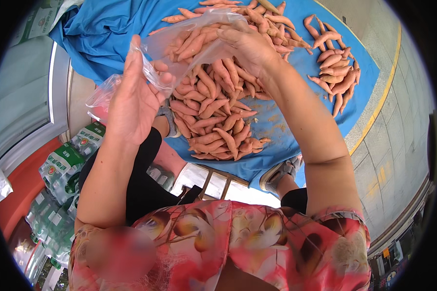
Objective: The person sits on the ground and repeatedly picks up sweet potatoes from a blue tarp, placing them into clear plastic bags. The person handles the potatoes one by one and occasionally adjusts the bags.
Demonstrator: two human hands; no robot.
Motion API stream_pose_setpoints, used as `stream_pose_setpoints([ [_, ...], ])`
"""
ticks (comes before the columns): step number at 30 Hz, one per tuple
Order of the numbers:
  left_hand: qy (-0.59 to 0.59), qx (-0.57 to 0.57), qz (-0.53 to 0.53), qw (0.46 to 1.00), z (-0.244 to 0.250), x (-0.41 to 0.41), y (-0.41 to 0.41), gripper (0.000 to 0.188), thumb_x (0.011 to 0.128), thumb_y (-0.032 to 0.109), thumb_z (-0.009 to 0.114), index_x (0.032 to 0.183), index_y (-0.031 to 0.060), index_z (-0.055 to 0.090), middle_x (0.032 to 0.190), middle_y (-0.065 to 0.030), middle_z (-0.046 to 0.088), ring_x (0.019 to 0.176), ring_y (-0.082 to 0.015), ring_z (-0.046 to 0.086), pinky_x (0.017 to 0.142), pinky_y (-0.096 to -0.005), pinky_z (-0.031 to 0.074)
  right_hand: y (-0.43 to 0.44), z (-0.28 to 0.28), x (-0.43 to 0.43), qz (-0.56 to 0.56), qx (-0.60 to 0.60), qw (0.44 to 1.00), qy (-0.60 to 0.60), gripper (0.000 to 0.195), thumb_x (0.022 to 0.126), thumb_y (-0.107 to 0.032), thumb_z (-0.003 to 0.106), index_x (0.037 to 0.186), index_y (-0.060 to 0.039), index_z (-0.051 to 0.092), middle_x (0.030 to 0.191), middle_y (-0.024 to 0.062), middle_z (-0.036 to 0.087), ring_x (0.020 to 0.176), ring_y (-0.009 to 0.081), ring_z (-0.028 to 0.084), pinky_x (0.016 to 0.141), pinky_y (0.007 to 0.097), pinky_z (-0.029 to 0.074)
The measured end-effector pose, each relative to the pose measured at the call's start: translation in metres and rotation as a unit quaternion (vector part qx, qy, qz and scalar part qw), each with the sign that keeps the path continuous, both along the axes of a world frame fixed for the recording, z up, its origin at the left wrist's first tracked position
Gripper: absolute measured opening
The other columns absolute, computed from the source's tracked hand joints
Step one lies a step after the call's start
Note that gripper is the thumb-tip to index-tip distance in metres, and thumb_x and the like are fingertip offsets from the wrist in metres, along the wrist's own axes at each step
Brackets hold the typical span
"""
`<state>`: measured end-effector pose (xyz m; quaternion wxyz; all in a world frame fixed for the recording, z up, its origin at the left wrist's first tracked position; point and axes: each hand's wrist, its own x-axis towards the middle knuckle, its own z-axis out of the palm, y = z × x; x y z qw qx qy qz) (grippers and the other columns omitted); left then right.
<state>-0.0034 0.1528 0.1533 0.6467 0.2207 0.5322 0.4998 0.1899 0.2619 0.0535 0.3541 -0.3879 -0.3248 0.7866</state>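
Note:
A clear plastic bag (156, 47) is stretched between my two hands above a heap of sweet potatoes (218, 112). My left hand (136, 91), palm turned up, grips the bag's bunched edge between thumb and curled fingers. My right hand (247, 49) holds the far side of the bag, with its fingertips partly behind the film. Sweet potatoes show through the thin plastic; whether any lie inside it I cannot tell. Below both hands the heap rests on a blue cloth (276, 120) marked with loose soil.
A smaller group of sweet potatoes (337, 69) lies at the cloth's right. Another plastic bag (103, 98) with something red stands beyond my left wrist. Shrink-wrapped bottle packs (63, 163) are stacked at left beside a glass door (22, 80). Paved ground (397, 120) borders the cloth.

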Motion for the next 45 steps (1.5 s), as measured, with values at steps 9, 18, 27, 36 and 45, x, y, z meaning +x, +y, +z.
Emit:
stream_pose_setpoints([
  [9,-0.023,0.007,0.012,1.0,0.006,-0.002,0.007,0.068,0.1,0.037,0.052,0.153,0.0095,0.02,0.103,-0.0098,0.06,0.088,-0.0169,0.062,0.089,-0.0354,0.051,-0.193,-0.12,0.101,0.418,0.271,0.775,-0.39,0.034,0.086,-0.029,0.063,0.105,-0.0015,0.063,0.113,0.0212,0.06,0.109,0.0326,0.059,0.091,0.0457,0.048],
  [18,0.004,-0.005,0.019,1.0,0.008,0.006,0.013,0.063,0.101,0.038,0.051,0.152,0.0129,0.024,0.102,-0.0081,0.061,0.087,-0.017,0.062,0.088,-0.0362,0.05,-0.254,-0.164,0.032,0.391,0.21,0.724,-0.529,0.049,0.086,-0.033,0.063,0.12,0.0016,0.057,0.15,0.0279,0.031,0.131,0.0391,0.042,0.104,0.0544,0.038],
  [27,-0.033,-0.008,0.03,0.999,0.013,0.018,0.014,0.056,0.105,0.034,0.043,0.153,0.0141,0.023,0.099,-0.0072,0.061,0.082,-0.0149,0.057,0.073,-0.028,0.05,-0.108,-0.162,0.249,0.12,-0.173,0.889,-0.406,0.041,0.089,-0.032,0.064,0.105,0.0047,0.056,0.09,0.016,0.066,0.079,0.0251,0.067,0.06,0.0366,0.054],
  [36,-0.015,-0.011,0.031,0.999,0.018,0.031,0.021,0.056,0.105,0.034,0.04,0.154,0.0158,0.02,0.1,-0.0072,0.06,0.081,-0.0163,0.056,0.058,-0.0279,0.049,0.044,-0.215,0.344,-0.182,-0.096,0.828,-0.522,0.083,0.086,-0.04,0.067,0.142,0.0106,0.033,0.097,0.0199,0.067,0.071,0.0235,0.067,0.06,0.0326,0.053],
  [45,-0.029,0.006,0.002,1.0,0.014,0.015,0.018,0.055,0.105,0.032,0.041,0.153,0.0118,0.023,0.103,-0.0094,0.059,0.085,-0.015,0.059,0.087,-0.0325,0.05,0.008,-0.183,0.253,-0.136,0.095,0.84,-0.516,0.018,0.088,-0.014,0.065,0.096,0.0017,0.063,0.074,0.005,0.063,0.068,0.0125,0.062,0.06,0.0266,0.051],
])
